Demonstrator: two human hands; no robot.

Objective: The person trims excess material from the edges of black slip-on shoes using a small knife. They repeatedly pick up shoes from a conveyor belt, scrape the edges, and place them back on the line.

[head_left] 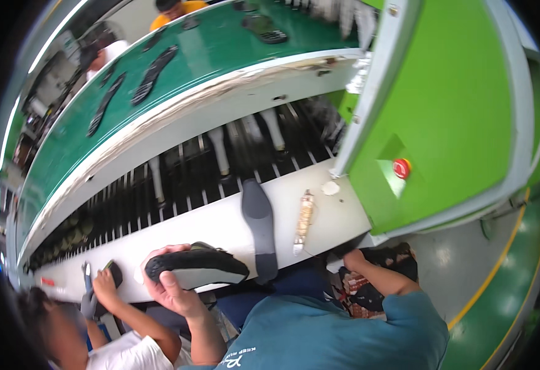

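From here I see the shoe point(202, 271) above the white bench point(338, 222), held by the left hand point(174, 293) alone; a weak grip could drop it. Near patterned cloth point(399, 265), the right hand point(354, 261)'s hold I cannot tell.

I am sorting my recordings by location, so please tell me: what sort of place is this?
Probably a shoe factory: black patterned soles lie on a long, curved-looking green surface, a flat dark-grey sole lies on the white bench, and the left hand holds a black-and-grey shoe part.
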